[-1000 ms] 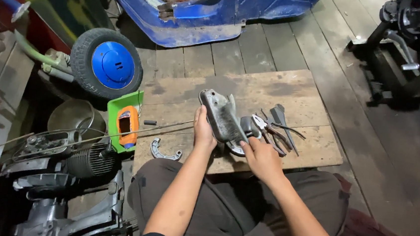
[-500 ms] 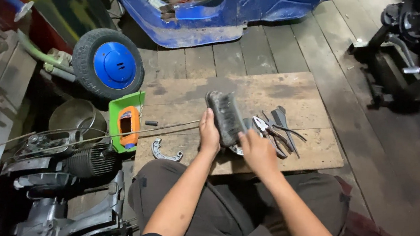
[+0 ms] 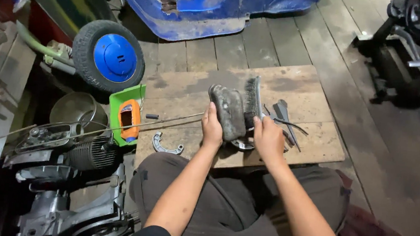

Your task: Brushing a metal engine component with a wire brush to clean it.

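Two hands: both are working over the wooden board (image 3: 293, 77), near its front edge.
Left hand (image 3: 212, 129): fingers are closing around a grimy metal cover (image 3: 228, 112), holding it upright.
Right hand (image 3: 268, 137): fingers are gripping a wire brush (image 3: 252, 99) against the cover.
Risk: bristles are running close to the left fingers and may scrape them.
Risk: pliers (image 3: 289, 131) are lying just beside the right hand; a slip may knock them.

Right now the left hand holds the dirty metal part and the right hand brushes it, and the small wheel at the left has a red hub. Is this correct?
Not quite: the head view shows the wheel's hub is blue, not red. The rest is right: the left hand holds the dirty metal part, and the right hand holds a brush against it.
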